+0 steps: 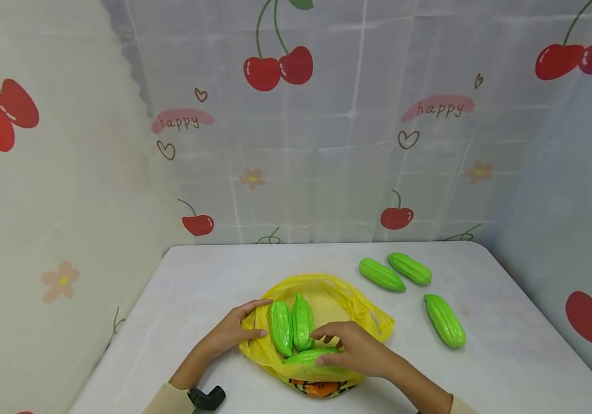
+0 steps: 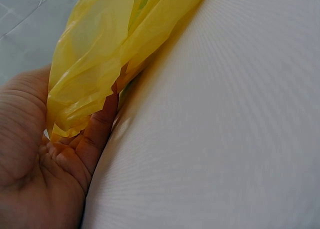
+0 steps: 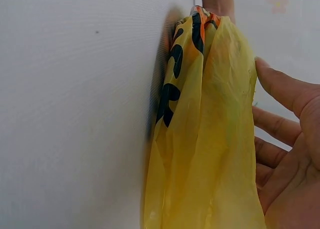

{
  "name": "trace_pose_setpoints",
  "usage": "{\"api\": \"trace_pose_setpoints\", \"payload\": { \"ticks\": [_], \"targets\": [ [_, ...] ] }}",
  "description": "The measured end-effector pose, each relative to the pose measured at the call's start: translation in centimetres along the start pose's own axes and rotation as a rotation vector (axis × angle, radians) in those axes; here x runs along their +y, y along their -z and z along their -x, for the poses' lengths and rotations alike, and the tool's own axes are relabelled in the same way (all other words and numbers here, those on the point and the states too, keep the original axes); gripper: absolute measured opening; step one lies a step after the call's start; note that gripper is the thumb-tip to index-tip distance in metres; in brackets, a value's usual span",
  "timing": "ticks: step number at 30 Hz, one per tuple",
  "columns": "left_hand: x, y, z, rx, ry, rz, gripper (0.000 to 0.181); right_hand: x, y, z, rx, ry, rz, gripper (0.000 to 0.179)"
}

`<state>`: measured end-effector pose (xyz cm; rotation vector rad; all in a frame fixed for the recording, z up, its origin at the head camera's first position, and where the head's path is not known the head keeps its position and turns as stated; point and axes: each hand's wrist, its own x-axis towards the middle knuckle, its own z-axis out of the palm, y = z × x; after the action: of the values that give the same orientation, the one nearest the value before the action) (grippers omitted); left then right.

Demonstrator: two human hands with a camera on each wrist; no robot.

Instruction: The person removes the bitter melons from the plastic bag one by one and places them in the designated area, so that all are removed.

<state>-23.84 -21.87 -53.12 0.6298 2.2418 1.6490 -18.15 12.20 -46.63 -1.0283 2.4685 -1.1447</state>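
A yellow plastic bag [image 1: 296, 282] lies on the table with its mouth spread wide. Inside it, two glossy green cucumber-like vegetables stand side by side, the left one [image 1: 281, 329] and the right one [image 1: 303, 322]. A third green vegetable [image 1: 308, 356] lies across the near side, partly covered by the right hand. My left hand [image 1: 233, 330] holds the bag's left rim; the left wrist view has the yellow film between thumb and fingers. Over the bag's near right side is my right hand [image 1: 355, 348], its fingers apart and loosely bent above the third vegetable.
Three more green vegetables lie on the white table to the right: one [image 1: 381, 275] and another [image 1: 409, 268] near the back, the third [image 1: 445, 321] farther right. Cherry-printed curtains [image 1: 327, 161] stand behind and at both sides.
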Motion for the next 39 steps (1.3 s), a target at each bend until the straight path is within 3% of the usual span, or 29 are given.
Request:
{"api": "trace_pose_setpoints", "payload": {
  "ticks": [8,18,24,39],
  "targets": [
    [0.16,-0.03,-0.1,0.005,0.031,0.006,0.071,0.34,-0.08,0.08,-0.029,-0.028,-0.008,0.051],
    [0.13,-0.1,-0.07,0.012,0.036,-0.02,0.07,0.69,-0.17,0.09,-0.066,-0.039,0.011,0.041],
    [-0.01,-0.2,-0.13,0.006,0.027,0.004,0.069,0.91,-0.22,0.17,-0.092,-0.032,0.037,0.046],
    [-0.04,0.07,-0.11,0.005,0.017,0.0,0.071,0.57,0.32,0.24,-0.076,-0.028,0.051,0.042]
  ]
}}
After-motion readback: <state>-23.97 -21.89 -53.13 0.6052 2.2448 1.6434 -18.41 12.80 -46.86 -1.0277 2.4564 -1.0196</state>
